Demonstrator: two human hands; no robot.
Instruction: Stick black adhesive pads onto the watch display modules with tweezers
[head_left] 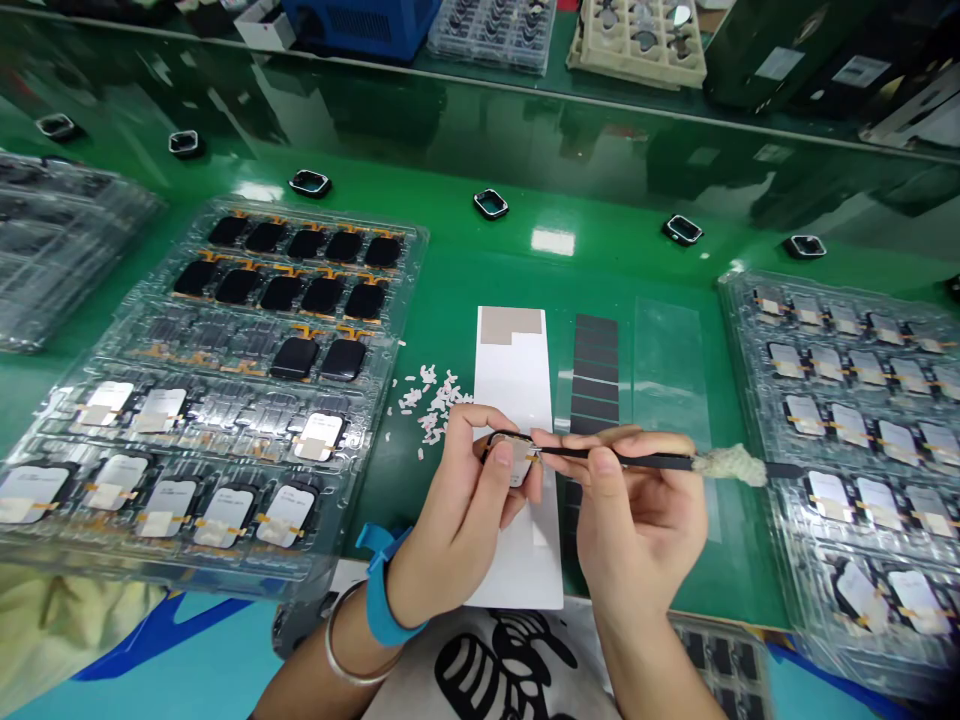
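Note:
My left hand [461,510] pinches a small watch screen module [519,463], dark at the rim, with its pale back turned up. Black tweezers [652,460] lie in the closed fingers of my right hand [637,510]. Their tip meets the right edge of the module, near an orange flex strip. A wad of whitish material is wrapped round the tweezers' far end. Beneath both hands is a white sheet [514,375] with a grey-beige patch at its top. Small white scraps [431,405] are scattered left of it.
A clear tray [412,270] of screen modules stands at left, another tray [757,400] at right. Dark adhesive strips [596,350] and a clear film [667,340] lie right of the sheet. Several watch cases [491,204] line the back, below a shelf holding a blue box [360,25].

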